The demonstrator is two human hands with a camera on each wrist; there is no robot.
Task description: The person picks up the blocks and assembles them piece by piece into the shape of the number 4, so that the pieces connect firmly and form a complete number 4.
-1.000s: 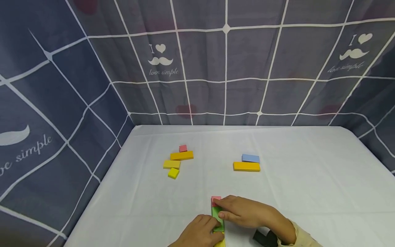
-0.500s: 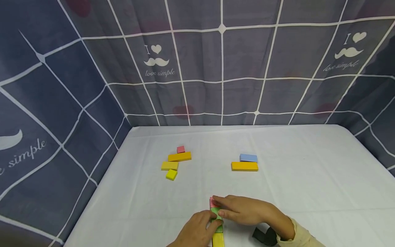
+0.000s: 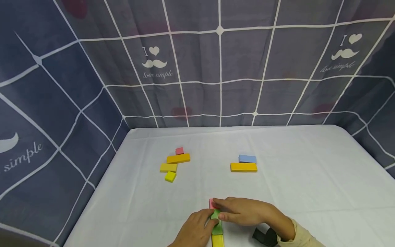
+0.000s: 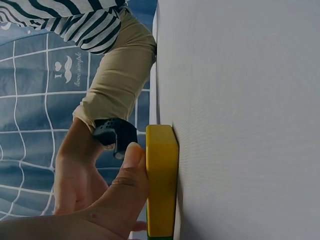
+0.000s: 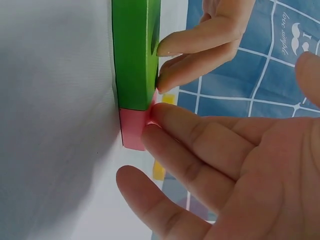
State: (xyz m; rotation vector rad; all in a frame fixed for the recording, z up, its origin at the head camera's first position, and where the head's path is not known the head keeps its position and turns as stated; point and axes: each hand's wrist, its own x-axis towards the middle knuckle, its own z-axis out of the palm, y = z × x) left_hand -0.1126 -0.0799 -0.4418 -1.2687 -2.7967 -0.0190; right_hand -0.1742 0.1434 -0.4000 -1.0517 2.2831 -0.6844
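In the head view a pink block (image 3: 211, 203), a green block (image 3: 217, 228) and a yellow block (image 3: 217, 241) lie end to end in a line near the front of the table. My left hand (image 3: 195, 228) reaches over the green block, its fingertips on the top with thumb and index finger spread apart. Extended fingers of my right hand (image 3: 248, 211) touch the pink block at the far end of the line. From the right wrist, the pink block (image 5: 133, 127) sits flush against the green block (image 5: 132, 60). The yellow block (image 4: 161, 185) shows beside my left thumb.
Farther back on the left lie a small red block (image 3: 179, 151), a long orange block (image 3: 178, 158) and two yellow ones (image 3: 168, 167). A blue block (image 3: 247, 159) and another orange block (image 3: 243, 167) lie back right. A checked curtain (image 3: 197, 68) surrounds the white table (image 3: 293, 164).
My left thumb and fingers have shifted forward off the yellow block onto the green one. My right fingers stay at the pink block. The head view has turned slightly.
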